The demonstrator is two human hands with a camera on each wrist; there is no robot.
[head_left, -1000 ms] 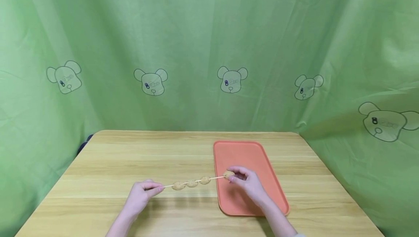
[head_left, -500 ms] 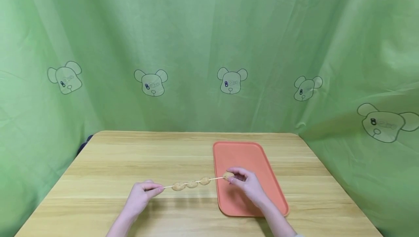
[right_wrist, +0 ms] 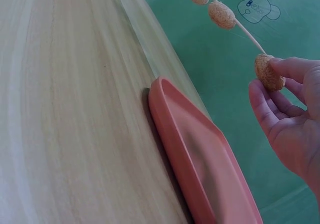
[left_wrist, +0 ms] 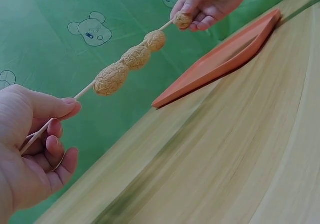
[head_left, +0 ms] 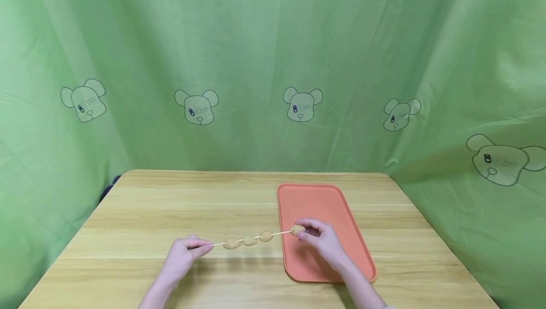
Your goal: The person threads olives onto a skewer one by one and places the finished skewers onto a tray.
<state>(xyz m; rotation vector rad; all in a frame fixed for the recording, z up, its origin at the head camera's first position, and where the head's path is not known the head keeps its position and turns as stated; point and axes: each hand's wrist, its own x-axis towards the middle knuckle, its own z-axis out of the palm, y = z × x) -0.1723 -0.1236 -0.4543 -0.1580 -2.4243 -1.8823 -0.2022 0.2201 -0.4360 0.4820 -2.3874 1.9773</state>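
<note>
My left hand [head_left: 181,254] pinches the near end of a thin wooden skewer [head_left: 281,232] between thumb and forefinger. In the left wrist view, the skewer's tail runs back under the palm, and the other fingers curl loosely. Three wrinkled, tan, oval food balls [left_wrist: 111,78] are threaded along it, close together. At the skewer's far tip, my right hand [head_left: 326,242] pinches another tan ball [right_wrist: 269,72] between thumb and fingers. The stick meets that ball; how deep it goes in cannot be seen. The skewer is held above the table, tilted slightly up to the right.
A coral-pink rectangular tray [head_left: 313,200] lies on the light wooden table [head_left: 192,204], right of centre and beneath my right hand. Green curtains [head_left: 251,62] with bear-head prints hang behind the table and at both sides.
</note>
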